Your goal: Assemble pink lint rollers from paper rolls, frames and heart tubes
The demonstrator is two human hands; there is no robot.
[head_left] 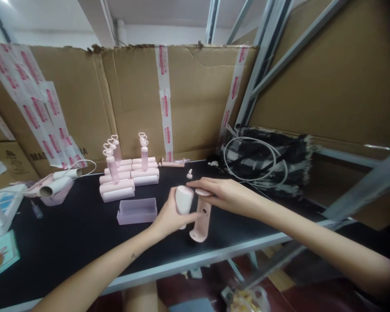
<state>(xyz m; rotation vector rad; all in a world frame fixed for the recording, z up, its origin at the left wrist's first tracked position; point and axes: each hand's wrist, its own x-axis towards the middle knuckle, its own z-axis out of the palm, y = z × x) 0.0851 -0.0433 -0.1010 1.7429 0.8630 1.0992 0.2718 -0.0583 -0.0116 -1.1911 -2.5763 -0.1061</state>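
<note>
At the far left edge of the black worktable lie a teal box and some white packaging. Next to them, white rolls rest on a pale pink tray, with a thin white cable looping behind. Further right stand stacked pink lint-roller cases, several with heart-topped pink handles upright on them. In front of the stacks lies a translucent lilac cover, apart from everything else.

Near the table's front edge, the left hand has its fingers wrapped around a white roll, which is held upright just above the table. Touching it on the right is a pink roller handle, tilted slightly, its rounded lower end close to or on the table surface. The right hand lies across the top of this handle, fingers stretched flat and together, tips reaching over the white roll; whether the thumb grips the handle from behind is hard to make out.

Behind the hands sit a small white part and a pink stick by the cardboard wall. To the right, a coiled white cable rests on a black-and-white cloth.
</note>
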